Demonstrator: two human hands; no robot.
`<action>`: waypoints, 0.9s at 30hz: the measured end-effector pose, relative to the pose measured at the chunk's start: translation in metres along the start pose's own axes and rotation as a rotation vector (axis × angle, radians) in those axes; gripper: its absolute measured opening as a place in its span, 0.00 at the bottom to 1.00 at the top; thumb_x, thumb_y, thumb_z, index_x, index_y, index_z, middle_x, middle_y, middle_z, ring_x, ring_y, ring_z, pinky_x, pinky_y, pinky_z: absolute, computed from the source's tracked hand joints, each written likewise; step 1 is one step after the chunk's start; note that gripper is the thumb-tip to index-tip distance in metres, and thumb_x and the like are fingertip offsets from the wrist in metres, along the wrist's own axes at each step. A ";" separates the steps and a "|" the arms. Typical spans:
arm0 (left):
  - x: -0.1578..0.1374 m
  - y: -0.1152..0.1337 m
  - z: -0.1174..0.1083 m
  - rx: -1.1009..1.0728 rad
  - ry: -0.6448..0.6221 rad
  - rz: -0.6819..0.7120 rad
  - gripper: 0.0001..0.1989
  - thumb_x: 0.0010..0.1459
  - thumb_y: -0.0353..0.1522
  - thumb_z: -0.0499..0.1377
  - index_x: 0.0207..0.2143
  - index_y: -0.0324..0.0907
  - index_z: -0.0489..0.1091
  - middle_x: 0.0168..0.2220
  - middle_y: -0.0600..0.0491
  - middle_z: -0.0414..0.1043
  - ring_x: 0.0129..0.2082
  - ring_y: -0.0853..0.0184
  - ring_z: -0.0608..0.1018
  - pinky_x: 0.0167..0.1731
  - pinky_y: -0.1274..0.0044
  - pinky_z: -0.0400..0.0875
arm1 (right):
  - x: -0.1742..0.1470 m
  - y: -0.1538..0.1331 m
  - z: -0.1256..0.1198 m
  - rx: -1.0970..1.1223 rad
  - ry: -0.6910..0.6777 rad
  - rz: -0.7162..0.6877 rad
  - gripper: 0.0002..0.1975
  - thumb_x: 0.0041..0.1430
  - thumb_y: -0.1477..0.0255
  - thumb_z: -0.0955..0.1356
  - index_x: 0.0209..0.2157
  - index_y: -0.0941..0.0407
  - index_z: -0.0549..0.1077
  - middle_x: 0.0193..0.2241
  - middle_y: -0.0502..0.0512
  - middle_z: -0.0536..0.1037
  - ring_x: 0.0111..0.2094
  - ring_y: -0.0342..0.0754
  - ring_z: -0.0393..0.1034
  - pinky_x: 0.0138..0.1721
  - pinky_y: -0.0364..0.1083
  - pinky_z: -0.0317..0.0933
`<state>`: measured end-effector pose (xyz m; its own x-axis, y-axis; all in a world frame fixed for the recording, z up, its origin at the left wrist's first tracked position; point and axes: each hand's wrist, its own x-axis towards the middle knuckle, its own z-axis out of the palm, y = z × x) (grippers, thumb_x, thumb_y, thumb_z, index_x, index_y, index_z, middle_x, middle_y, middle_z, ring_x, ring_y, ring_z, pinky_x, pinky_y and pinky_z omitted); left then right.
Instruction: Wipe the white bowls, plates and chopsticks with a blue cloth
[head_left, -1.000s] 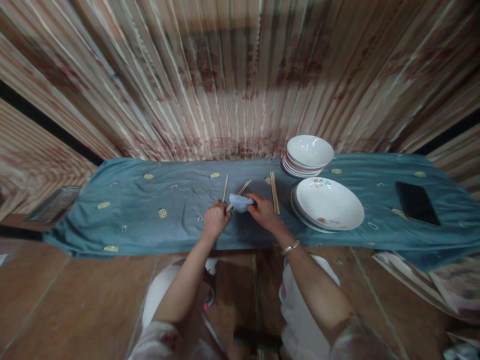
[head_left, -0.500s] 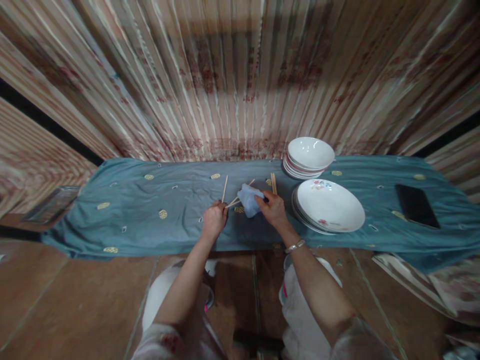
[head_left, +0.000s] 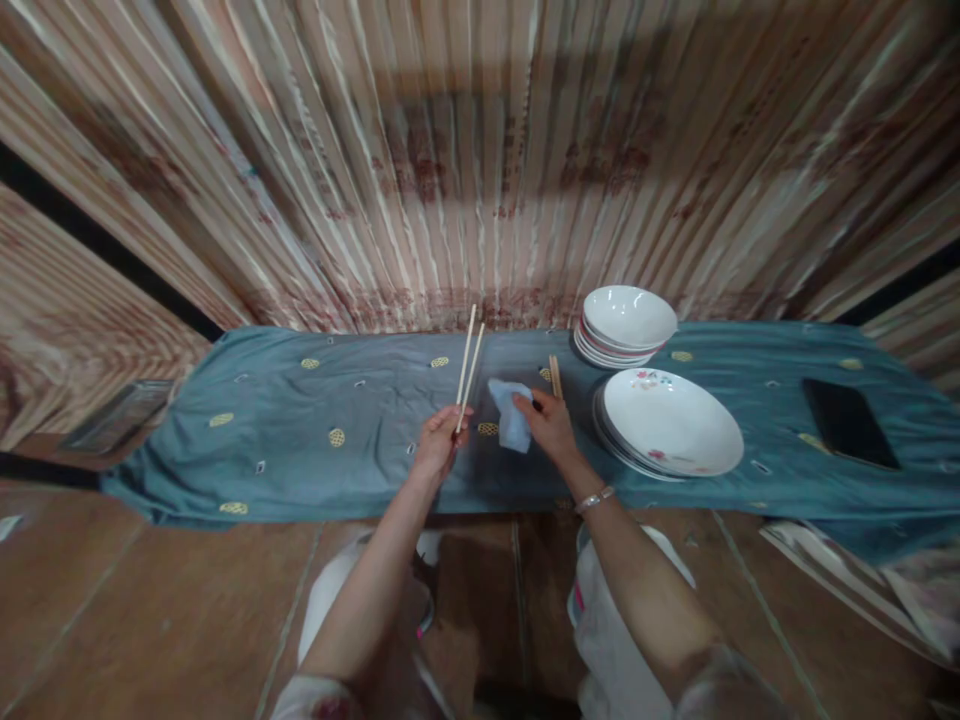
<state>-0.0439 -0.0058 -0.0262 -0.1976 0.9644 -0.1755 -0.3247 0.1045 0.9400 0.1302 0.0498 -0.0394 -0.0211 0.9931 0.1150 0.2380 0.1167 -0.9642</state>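
Note:
My left hand (head_left: 441, 440) is closed around the lower part of two pale wooden chopsticks (head_left: 469, 368), which point up and away from me, slightly apart at their far ends. In my right hand (head_left: 550, 420) a crumpled light blue cloth (head_left: 513, 415) is pinched between thumb and fingers and hangs to the left. The cloth is apart from the chopsticks. Just beyond my right hand more chopsticks (head_left: 555, 375) lie bunched together on the table, their near ends hidden by the hand.
A green patterned cloth covers the table (head_left: 292, 430). Right of my hands stand a stack of white bowls (head_left: 630, 318) and, nearer, a stack of flowered plates (head_left: 675, 425). Farther right lies a dark flat tablet-like object (head_left: 849, 420). A striped curtain (head_left: 465, 180) hangs behind the table.
The chopsticks in my left hand, crossed and spread before, are now side by side and raised. My right hand has drawn the cloth away from them, to the right.

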 end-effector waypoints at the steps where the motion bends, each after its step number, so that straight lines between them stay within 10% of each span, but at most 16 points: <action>1: -0.003 -0.001 0.004 -0.043 -0.034 -0.043 0.16 0.45 0.41 0.65 0.28 0.37 0.71 0.19 0.60 0.60 0.14 0.79 0.56 0.16 0.82 0.48 | -0.001 0.000 0.005 0.063 -0.040 0.034 0.19 0.47 0.55 0.69 0.17 0.56 0.68 0.13 0.43 0.60 0.19 0.40 0.54 0.21 0.41 0.47; 13: -0.007 -0.004 0.017 -0.050 -0.102 -0.111 0.20 0.43 0.45 0.65 0.20 0.40 0.62 0.16 0.63 0.53 0.14 0.80 0.52 0.16 0.81 0.43 | -0.010 -0.023 0.020 0.792 -0.389 0.349 0.06 0.49 0.66 0.67 0.26 0.54 0.67 0.20 0.48 0.71 0.25 0.44 0.68 0.29 0.44 0.66; 27: -0.003 -0.032 0.013 0.397 -0.020 0.001 0.15 0.49 0.40 0.55 0.18 0.45 0.53 0.15 0.61 0.51 0.16 0.75 0.57 0.17 0.80 0.53 | -0.016 -0.019 0.030 0.728 -0.303 0.414 0.15 0.33 0.67 0.77 0.22 0.57 0.71 0.10 0.37 0.58 0.13 0.33 0.47 0.15 0.38 0.37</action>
<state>-0.0210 -0.0089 -0.0521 -0.1782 0.9687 -0.1727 0.0587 0.1857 0.9808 0.0965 0.0320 -0.0297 -0.3505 0.9039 -0.2452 -0.3907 -0.3790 -0.8389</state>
